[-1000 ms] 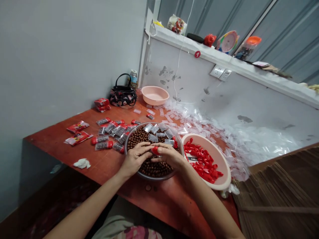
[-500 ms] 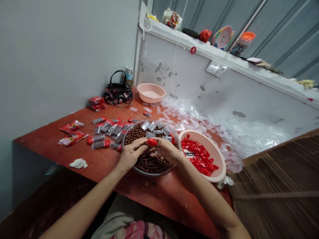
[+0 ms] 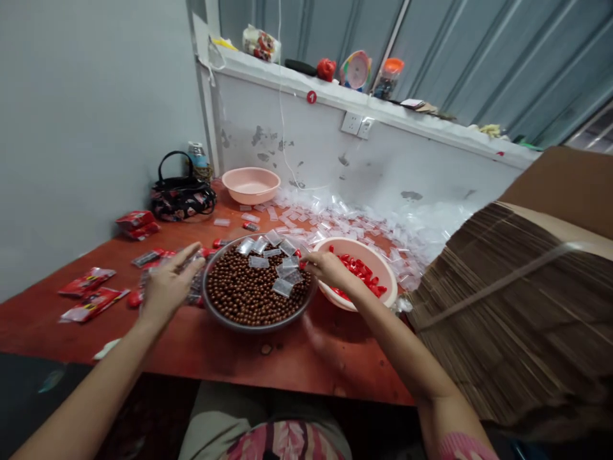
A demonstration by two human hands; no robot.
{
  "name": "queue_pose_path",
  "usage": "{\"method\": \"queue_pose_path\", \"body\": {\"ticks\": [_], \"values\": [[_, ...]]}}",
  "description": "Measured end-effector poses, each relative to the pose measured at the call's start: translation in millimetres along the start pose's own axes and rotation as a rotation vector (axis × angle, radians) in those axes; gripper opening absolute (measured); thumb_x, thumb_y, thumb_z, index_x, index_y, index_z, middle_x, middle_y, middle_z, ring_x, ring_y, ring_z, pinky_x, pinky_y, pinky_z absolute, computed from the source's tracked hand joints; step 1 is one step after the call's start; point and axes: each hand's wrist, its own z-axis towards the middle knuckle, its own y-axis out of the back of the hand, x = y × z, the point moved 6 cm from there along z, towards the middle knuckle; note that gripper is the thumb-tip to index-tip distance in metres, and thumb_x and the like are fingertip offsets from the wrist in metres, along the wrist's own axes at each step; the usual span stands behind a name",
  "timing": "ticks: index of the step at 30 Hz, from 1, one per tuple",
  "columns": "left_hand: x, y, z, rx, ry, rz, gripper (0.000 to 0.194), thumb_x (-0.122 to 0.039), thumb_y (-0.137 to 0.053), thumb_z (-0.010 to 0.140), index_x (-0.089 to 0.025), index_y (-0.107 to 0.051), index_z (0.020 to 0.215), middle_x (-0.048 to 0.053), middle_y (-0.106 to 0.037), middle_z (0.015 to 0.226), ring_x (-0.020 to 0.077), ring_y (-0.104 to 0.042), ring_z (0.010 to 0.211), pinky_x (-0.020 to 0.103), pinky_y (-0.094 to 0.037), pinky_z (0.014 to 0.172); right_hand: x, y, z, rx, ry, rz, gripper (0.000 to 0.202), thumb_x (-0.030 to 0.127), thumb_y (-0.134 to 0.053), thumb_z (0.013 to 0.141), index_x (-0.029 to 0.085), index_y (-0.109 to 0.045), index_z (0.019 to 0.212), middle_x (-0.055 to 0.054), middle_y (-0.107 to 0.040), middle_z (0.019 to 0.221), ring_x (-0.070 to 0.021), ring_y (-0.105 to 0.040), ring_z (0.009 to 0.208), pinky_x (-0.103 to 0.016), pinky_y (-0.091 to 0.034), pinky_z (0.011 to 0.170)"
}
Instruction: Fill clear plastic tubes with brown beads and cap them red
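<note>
A metal-rimmed bowl (image 3: 253,328) holds many brown balls (image 3: 249,294), with several clear plastic pieces (image 3: 282,287) lying on top. My left hand (image 3: 168,281) hovers over a pile of filled clear packs with red ends, left of the bowl, its fingers apart. At the bowl's right edge is my right hand (image 3: 328,268), fingertips together near a small red piece; whether they hold it is too small to tell. A pink basin (image 3: 390,297) with red caps (image 3: 364,275) stands right beside that hand.
Clear plastic pieces (image 3: 345,220) are heaped along the wall. An empty pink basin (image 3: 251,188) and a black handbag (image 3: 182,199) stand at the back. Red packets (image 3: 98,303) lie left. Stacked cardboard (image 3: 517,306) rises at right.
My hands have parted from above the bowl, where they met at a red cap. The left moved to the packs, the right to the bowl's right rim. The view has turned right.
</note>
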Motion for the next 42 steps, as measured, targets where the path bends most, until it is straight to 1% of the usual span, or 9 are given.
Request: {"method": "queue_pose_path", "body": {"ticks": [4,8,12,23,26,30,34,37,42], "values": [[-24.7,-16.0,-39.5,0.115,-0.086,-0.079,0.033,-0.036,-0.052,0.079,-0.022,-0.061,0.107,0.002,-0.063,0.113,0.0214,-0.057,0.104,0.039,-0.040,0.097,6.3,2.5,-4.1,0.090,0.141,-0.147,0.026,0.014,-0.049,0.082,0.018,-0.060,0.104,-0.004,-0.066,0.099,-0.0158,-0.060,0.088,-0.023,-0.043,0.075],[-36.4,-42.5,-60.5,0.090,-0.166,-0.115,0.032,-0.035,-0.046,0.082,-0.020,-0.062,0.106,0.004,-0.063,0.112,0.0196,-0.057,0.104,0.038,-0.040,0.096,40.5,-28.7,1.7,0.114,0.534,-0.401,0.039,0.011,-0.042,0.085,0.023,-0.045,0.122,-0.005,-0.048,0.129,-0.0180,-0.047,0.110,-0.027,-0.041,0.078],[-41.8,-54.9,-66.0,0.020,-0.262,0.035,0.030,-0.029,-0.045,0.084,-0.019,-0.061,0.107,0.007,-0.064,0.109,0.0193,-0.057,0.102,0.037,-0.041,0.094,55.1,-64.8,14.4,0.174,0.822,-0.602,0.028,0.016,-0.036,0.090,0.020,-0.050,0.114,-0.007,-0.046,0.128,-0.0195,-0.047,0.105,-0.028,-0.040,0.069],[-41.9,-54.3,-70.5,-0.042,-0.323,0.110,0.026,-0.027,-0.048,0.084,-0.020,-0.063,0.104,0.005,-0.067,0.102,0.0189,-0.060,0.095,0.035,-0.041,0.092,51.1,-76.4,9.7,0.244,1.110,-0.595,0.023,0.018,-0.035,0.091,0.018,-0.050,0.108,-0.011,-0.047,0.126,-0.0205,-0.046,0.105,-0.031,-0.039,0.070],[-42.0,-54.9,-70.5,-0.030,-0.322,0.112,0.026,-0.027,-0.048,0.084,-0.020,-0.063,0.104,0.005,-0.067,0.101,0.0181,-0.060,0.094,0.034,-0.041,0.092,50.6,-75.7,10.2,0.324,1.047,-0.546,0.019,0.018,-0.035,0.090,0.015,-0.053,0.098,-0.012,-0.056,0.112,-0.0187,-0.050,0.099,-0.030,-0.040,0.073],[-42.9,-54.7,-70.6,-0.025,-0.308,0.118,0.026,-0.026,-0.047,0.084,-0.019,-0.063,0.103,0.005,-0.068,0.101,0.0178,-0.061,0.093,0.033,-0.042,0.091,42.7,-66.4,23.7,0.354,0.637,-0.489,0.019,0.014,-0.035,0.089,0.012,-0.051,0.099,-0.009,-0.064,0.081,-0.0159,-0.058,0.074,-0.026,-0.041,0.065],[-41.9,-54.5,-70.3,-0.033,-0.274,0.123,0.029,-0.024,-0.043,0.085,-0.019,-0.062,0.106,0.005,-0.066,0.104,0.0181,-0.060,0.096,0.032,-0.043,0.089,41.1,-65.6,34.8,0.340,0.294,-0.451,0.023,0.007,-0.037,0.083,0.008,-0.060,0.085,-0.017,-0.066,0.076,-0.0231,-0.061,0.072,-0.032,-0.041,0.061],[-40.5,-54.4,-69.8,-0.038,-0.262,0.109,0.032,-0.021,-0.039,0.086,-0.019,-0.059,0.111,0.006,-0.065,0.108,0.0183,-0.059,0.098,0.033,-0.043,0.090,56.9,-83.7,44.3,0.372,0.256,-0.372,0.023,0.005,-0.041,0.079,0.008,-0.063,0.073,-0.019,-0.066,0.077,-0.0237,-0.062,0.075,-0.032,-0.042,0.064],[-39.6,-54.0,-68.6,-0.058,-0.286,0.089,0.036,-0.015,-0.034,0.086,-0.018,-0.057,0.114,0.007,-0.062,0.112,0.0183,-0.054,0.105,0.036,-0.039,0.095,70.8,-105.9,57.8,0.345,0.240,-0.185,0.012,0.011,-0.054,0.071,0.012,-0.062,0.079,-0.011,-0.067,0.080,-0.0188,-0.061,0.073,-0.026,-0.042,0.062]]}}
